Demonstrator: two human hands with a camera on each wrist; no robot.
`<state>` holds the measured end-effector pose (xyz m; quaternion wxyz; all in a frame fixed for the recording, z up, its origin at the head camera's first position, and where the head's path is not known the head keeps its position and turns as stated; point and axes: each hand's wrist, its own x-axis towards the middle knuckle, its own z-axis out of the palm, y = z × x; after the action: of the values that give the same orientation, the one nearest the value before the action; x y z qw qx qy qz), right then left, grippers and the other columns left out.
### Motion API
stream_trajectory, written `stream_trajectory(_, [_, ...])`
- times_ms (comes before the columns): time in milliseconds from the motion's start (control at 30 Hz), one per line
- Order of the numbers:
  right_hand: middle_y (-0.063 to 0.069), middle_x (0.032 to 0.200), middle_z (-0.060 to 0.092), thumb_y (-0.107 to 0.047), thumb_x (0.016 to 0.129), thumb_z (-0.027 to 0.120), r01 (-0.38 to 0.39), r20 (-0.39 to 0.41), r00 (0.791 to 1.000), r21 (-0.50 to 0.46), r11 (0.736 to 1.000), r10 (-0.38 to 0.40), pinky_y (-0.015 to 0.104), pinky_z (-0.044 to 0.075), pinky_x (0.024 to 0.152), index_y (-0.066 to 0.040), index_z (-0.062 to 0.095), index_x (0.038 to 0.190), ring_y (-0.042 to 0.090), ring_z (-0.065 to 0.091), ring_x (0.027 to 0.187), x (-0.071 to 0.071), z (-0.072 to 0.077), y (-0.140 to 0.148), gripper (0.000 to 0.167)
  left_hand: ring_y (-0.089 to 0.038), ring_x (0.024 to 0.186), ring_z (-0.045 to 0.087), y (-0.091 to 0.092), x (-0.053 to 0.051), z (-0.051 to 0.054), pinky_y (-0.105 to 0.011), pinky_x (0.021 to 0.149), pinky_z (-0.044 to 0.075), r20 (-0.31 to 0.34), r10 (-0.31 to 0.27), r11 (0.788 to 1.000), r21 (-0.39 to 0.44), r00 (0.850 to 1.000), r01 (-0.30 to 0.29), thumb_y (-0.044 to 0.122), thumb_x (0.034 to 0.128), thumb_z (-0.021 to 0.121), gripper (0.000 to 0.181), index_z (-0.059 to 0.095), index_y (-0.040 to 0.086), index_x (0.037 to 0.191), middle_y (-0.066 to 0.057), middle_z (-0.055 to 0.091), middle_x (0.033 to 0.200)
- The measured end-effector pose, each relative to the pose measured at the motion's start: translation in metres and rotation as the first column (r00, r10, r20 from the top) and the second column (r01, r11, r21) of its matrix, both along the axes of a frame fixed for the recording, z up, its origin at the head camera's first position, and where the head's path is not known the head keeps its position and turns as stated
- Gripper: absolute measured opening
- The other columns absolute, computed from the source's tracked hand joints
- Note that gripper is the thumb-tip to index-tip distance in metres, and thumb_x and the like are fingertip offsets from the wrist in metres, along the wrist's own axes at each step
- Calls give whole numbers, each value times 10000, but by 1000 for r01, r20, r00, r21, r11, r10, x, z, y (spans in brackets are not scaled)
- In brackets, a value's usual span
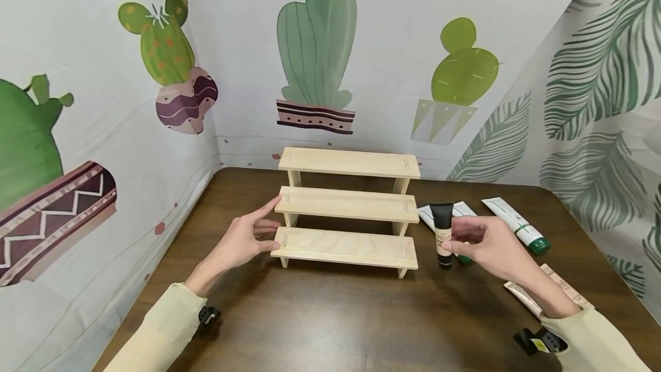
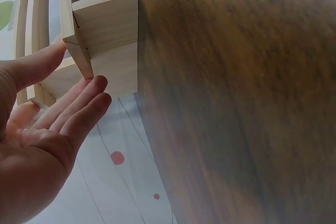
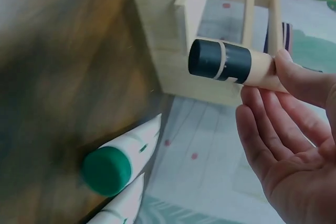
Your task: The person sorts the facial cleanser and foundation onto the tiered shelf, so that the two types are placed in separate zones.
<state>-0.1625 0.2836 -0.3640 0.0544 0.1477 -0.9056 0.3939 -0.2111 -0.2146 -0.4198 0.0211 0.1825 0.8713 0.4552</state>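
Right grip (image 1: pixel 482 240): pinches 1 tube (image 1: pixel 443 235), lifting done, placing apparently pending. Left grip (image 1: pixel 242 236): spread, touches rack (image 1: pixel 347 204) near counter's (image 1: pixel 248 188) back edge.

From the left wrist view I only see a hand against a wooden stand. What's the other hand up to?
Observer: The right hand holds a small beige tube, its black cap pointing down.
Operator: Fun! Is anything else lying around over there?
Observer: Yes, white, green-capped tubes lie on the table to the right of the stand.
Operator: And what's pictured straight behind the stand?
Observer: A tall green cactus in a banded pot, printed on the pale backdrop.
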Motion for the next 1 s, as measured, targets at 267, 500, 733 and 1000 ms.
stream_trajectory(267, [27, 912, 787, -145, 883, 883, -12, -57, 998, -58, 998, 9, 205, 559, 634, -38, 788, 1073, 111, 735, 807, -19, 21, -31, 238, -387, 1185, 686, -3, -3, -2, -431, 1013, 574, -3, -35, 999, 32, 999, 35, -36, 813, 890, 1078, 325, 276, 1676, -275, 679, 1304])
stream_trajectory(500, [13, 896, 791, -207, 883, 892, -8, -83, 997, -115, 993, -1, 190, 582, 683, -102, 813, 986, 132, 760, 805, -40, 37, -60, 167, -392, 1191, 681, -4, -5, -6, -425, 1006, 574, -20, -63, 996, 63, 998, 64, -65, 806, 883, 1070, 335, 239, 1674, -277, 677, 1306])
stream_trajectory(733, [9, 892, 795, -173, 884, 889, -74, -118, 992, -176, 982, 53, 210, 586, 663, -94, 803, 941, 172, 774, 818, -64, 50, -86, 130, -390, 1165, 695, -5, -7, -10, -452, 1000, 580, -2, -83, 992, 99, 997, 83, -52, 817, 880, 1029, 359, 212, 1665, -254, 705, 1262])
stream_trajectory(1000, [49, 839, 783, -122, 889, 874, -141, -141, 984, -252, 957, 108, 230, 583, 641, -76, 792, 881, 220, 767, 781, -87, 63, -120, 94, -337, 1174, 699, -6, -8, -9, -404, 1000, 580, 25, -78, 989, 125, 997, 75, -70, 802, 885, 1067, 359, 275, 1664, -224, 713, 1261])
